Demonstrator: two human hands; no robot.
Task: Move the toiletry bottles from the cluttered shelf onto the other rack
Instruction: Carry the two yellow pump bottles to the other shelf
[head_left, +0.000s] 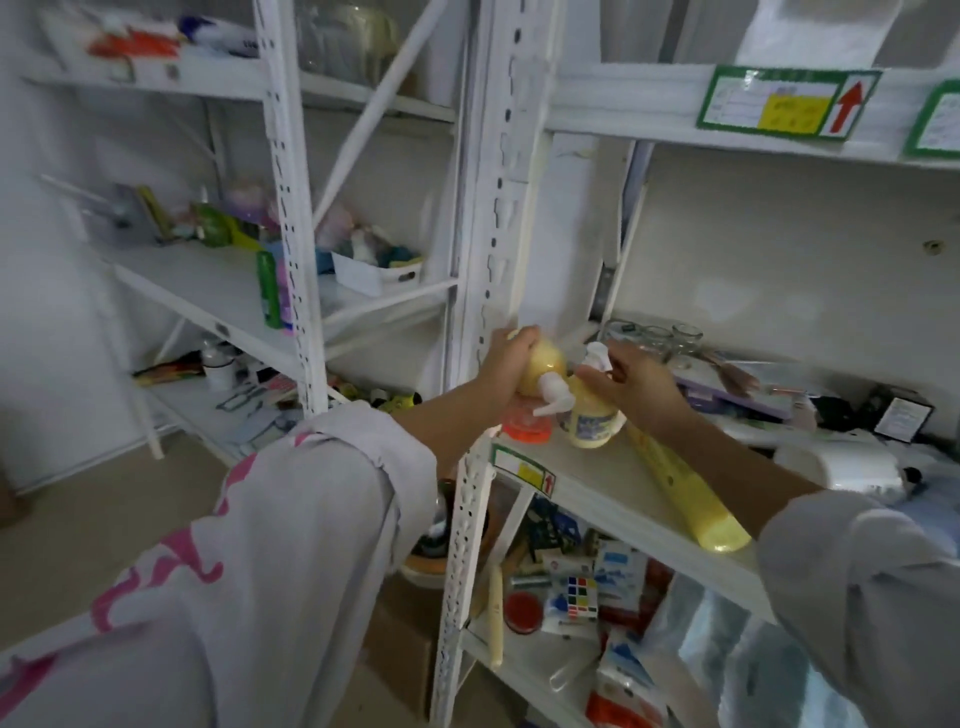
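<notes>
Bottle in your left hand: a pale yellow pump bottle (545, 366), lifted at the front left corner of the cluttered shelf (613, 483), tilted so its white pump head points down and toward you.
Bottle under your right hand: a second yellow pump bottle (592, 421) with a printed label, standing on the shelf just right of the first, leaning slightly.
How they will handle: judged from their look, rigid smooth plastic, part full, so moderately heavy and a little slippery; the pump necks are the weak point.
Where to hold: wrap the body below the shoulder; you should not lift by the nozzle alone.
Left hand (511, 364): your fingers curl over the first bottle's body from the left, clamped on it.
Right hand (631, 384): your fingertips pinch the white pump top of the second bottle; the body hangs free below your fingers.
Close neighbours: an orange round lid (527, 426) lies just in front of both bottles; a long yellow tube (685, 493) lies on the shelf under your right forearm.
Destination: the other rack (208, 291) stands to your left, where a green bottle (268, 291) already stands at its front edge.
</notes>
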